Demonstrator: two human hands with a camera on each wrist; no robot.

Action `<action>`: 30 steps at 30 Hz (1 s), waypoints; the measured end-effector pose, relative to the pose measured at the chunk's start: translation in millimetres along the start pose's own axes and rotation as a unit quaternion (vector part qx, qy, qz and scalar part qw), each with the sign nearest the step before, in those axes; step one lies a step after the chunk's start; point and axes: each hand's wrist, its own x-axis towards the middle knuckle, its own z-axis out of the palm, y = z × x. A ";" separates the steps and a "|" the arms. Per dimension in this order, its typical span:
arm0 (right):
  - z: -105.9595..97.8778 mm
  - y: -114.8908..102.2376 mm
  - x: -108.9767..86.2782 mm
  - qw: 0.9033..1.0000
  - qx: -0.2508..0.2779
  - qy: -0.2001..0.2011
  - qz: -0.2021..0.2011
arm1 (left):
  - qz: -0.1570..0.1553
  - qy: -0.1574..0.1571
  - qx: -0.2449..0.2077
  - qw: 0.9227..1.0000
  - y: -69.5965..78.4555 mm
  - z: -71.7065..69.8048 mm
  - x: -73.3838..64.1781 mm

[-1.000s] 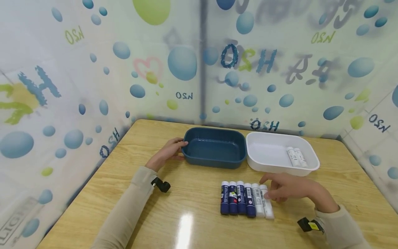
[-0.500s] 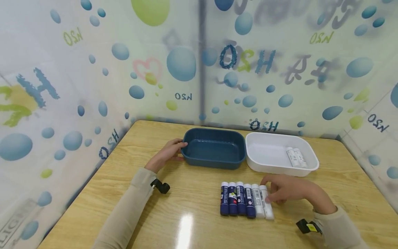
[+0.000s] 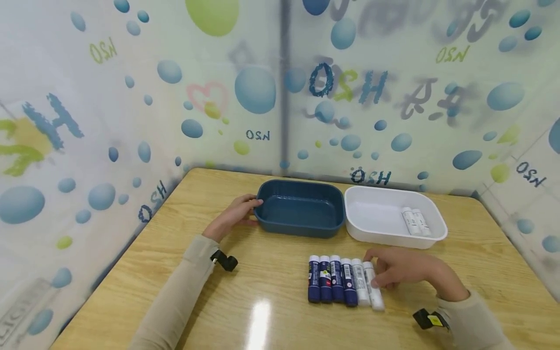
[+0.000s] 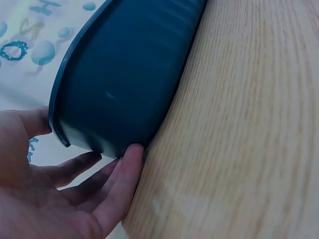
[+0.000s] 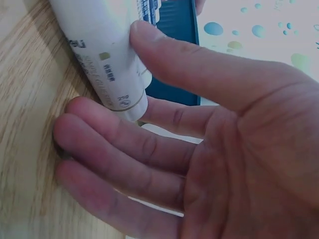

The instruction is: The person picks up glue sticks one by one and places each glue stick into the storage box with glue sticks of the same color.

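My left hand holds the near-left end of a dark blue bin, thumb at the rim and fingers against the outer wall in the left wrist view. A row of glue sticks lies on the table: several dark blue glue sticks with white caps, then two white ones at its right end. With thumb and index finger, my right hand pinches the rightmost white glue stick, which slants slightly away from its neighbour. Close up, the other right fingers extend below the cap, near the wood.
A white bin stands against the blue bin's right side and contains two white glue sticks. The wooden table backs onto a patterned wall covering. More wall covering rises at both sides.
The rightmost white glue stick has tilted slightly, with its lower end a little farther from the row. My right hand has shifted slightly with it. The left hand stays on the blue bin.
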 end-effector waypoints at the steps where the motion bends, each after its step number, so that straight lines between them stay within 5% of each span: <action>1: 0.0 -0.2 0.7 1.000 -0.001 0.000 -0.001 | 0.002 0.002 0.001 1.000 0.5 -0.7 0.0; 15: 4.1 -10.3 -3.2 0.998 0.053 -0.017 0.038 | 0.001 -0.008 0.004 1.000 0.2 -2.3 0.5; 23: 6.4 -8.9 -1.7 0.996 0.037 -0.011 0.085 | -0.003 -0.008 0.007 1.000 -1.3 -3.0 1.8; 30: 2.7 -7.1 -0.7 0.995 0.041 -0.014 0.087 | -0.004 -0.004 0.008 1.000 1.2 -2.8 0.9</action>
